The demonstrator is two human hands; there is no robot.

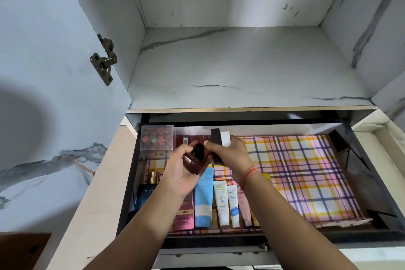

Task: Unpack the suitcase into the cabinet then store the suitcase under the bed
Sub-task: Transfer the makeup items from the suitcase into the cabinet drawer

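Marble-look cabinet (241, 61) straight ahead, door (54, 50) swung wide to the left with its brass hinge (105, 60) showing. Under the shelf the dark-framed drawer (350, 234) is pulled out, and a pink, yellow and purple plaid liner (306, 171) covers its floor.

Both hands are over the left half of the drawer, close together.
- The left hand (177, 173) is palm-up, its fingers curled round a small dark red bottle (194, 163) with a black cap, which lies tilted in the palm.
- The right hand (230, 155), with an orange thread (248, 174) on its wrist, grips a black-and-white box (221, 139) that stands upright between thumb and fingers. Its thumb sits right by the bottle's cap – can't tell if it's actually touching.

The stuff in the drawer is all on the left side:
- a clear box (157, 137) of little round pots in the back left corner
- a row of dark red lipsticks (195, 139) just beside it, along the back edge
- a blue perfume bottle (145, 195) with a gold cap at the front left
- a pink carton (184, 215) marked IVORY next to that, partly under the left forearm
- then a blue tube (203, 201), two white tubes (221, 201) and a pink tube (244, 206), lying side by side with caps toward the front

Something yellow peeks out behind the right wrist – too hidden to say what it is.
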